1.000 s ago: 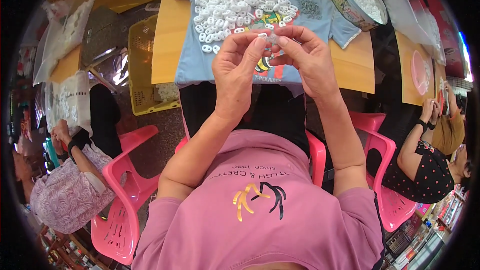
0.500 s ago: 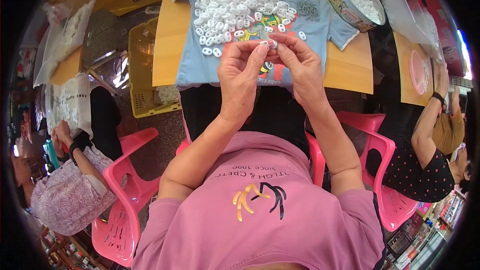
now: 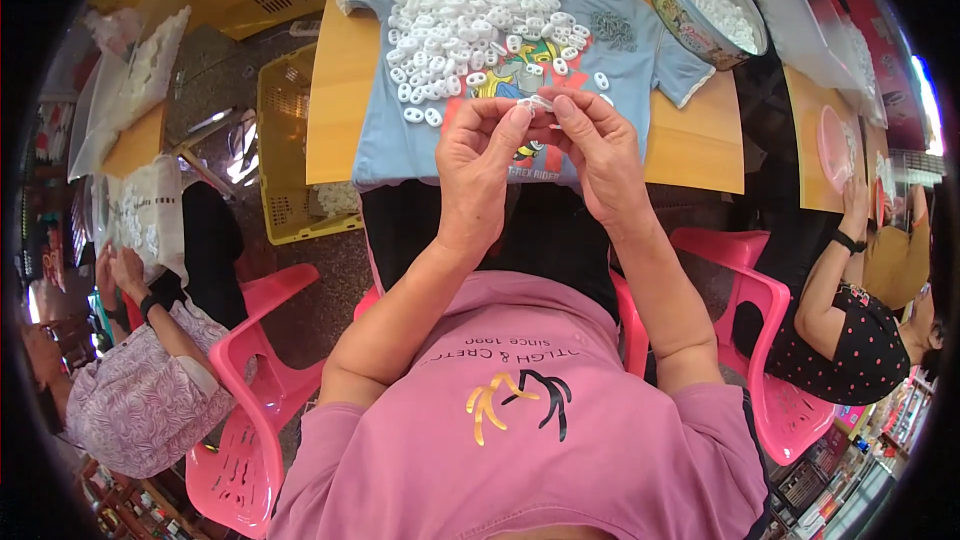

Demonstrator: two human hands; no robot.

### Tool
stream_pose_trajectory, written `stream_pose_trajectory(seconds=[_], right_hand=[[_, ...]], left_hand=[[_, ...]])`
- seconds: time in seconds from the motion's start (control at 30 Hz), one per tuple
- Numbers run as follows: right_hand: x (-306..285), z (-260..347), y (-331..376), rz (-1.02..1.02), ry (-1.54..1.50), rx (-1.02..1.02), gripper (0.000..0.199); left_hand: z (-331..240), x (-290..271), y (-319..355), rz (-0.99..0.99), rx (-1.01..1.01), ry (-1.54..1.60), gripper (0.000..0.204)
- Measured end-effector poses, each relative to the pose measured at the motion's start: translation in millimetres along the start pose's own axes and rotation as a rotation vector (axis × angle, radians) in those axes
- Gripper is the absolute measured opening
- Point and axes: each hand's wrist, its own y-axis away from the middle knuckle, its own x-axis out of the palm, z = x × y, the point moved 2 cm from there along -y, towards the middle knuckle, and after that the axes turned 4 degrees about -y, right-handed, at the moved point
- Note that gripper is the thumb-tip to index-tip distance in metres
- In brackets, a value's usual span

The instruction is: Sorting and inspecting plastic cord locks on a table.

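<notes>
Sitting between both hands [image 3: 475, 168] [image 3: 606, 155] (pinched): white piece [image 3: 538, 103].

Pink short-sleeved shirt [image 3: 600, 460], gold and black motif [image 3: 512, 396], black trousers [image 3: 545, 240]

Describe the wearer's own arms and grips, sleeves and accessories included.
The left grip and right grip are human hands without gloves; no ring, watch or bracelet shows. The left forearm and right forearm are bare. The left sleeve and right sleeve are short and pink, the right one edged by a dark stripe.
</notes>
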Motion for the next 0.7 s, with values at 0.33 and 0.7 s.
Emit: stream_pose_trajectory(seconds=[0.33, 0.7], right_hand=[[-3.9, 2.2, -0.1, -0.022, 0.227, 0.025, 0.023], [7.9, 16.2, 1.6, -0.027, 0.357, -0.181, 0.026]], left_hand=[[2.4, -1.8, -1.2, -0.051, -0.061, -0.003, 0.018], [2.8, 1.6, 0.1, -0.044, -0.052, -0.056, 0.018]])
